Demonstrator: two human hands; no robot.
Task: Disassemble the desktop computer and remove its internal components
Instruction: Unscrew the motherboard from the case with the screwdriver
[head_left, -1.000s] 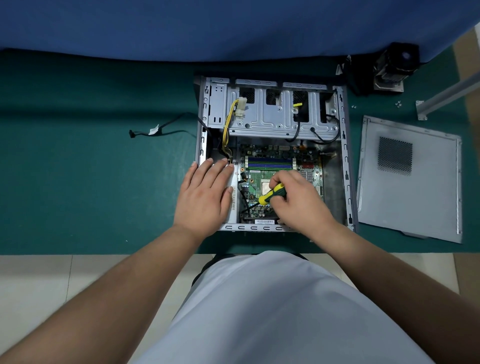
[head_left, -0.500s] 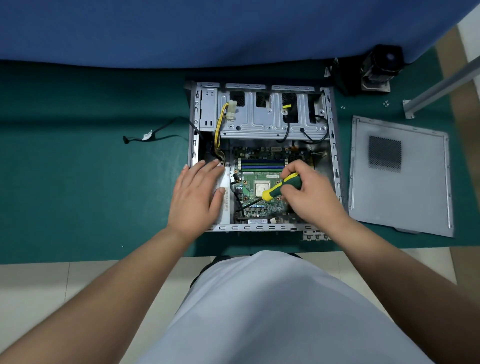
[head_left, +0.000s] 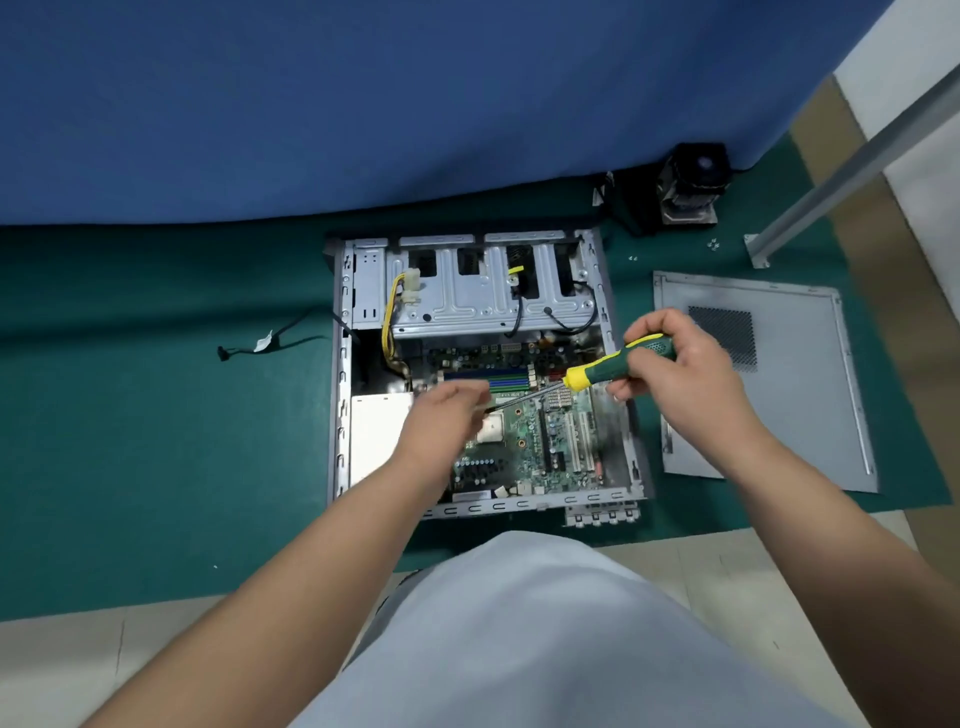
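Note:
The open grey computer case lies flat on the green mat, its green motherboard exposed and a silver drive cage at the far end. A white power supply sits in the left side. My right hand is raised above the case's right wall and grips the green-and-yellow screwdriver, whose shaft slants down-left. My left hand hovers over the board with its fingertips pinched at the shaft's tip; whether it holds a screw is hidden.
The removed grey side panel lies on the mat to the right. A black cooler stands at the back right by the blue cloth. A loose black cable lies left of the case. Small screws rest near a metal rail.
My right hand has lifted the screwdriver up and right, out of the case. My left hand has left the power supply and moved right to the screwdriver's tip.

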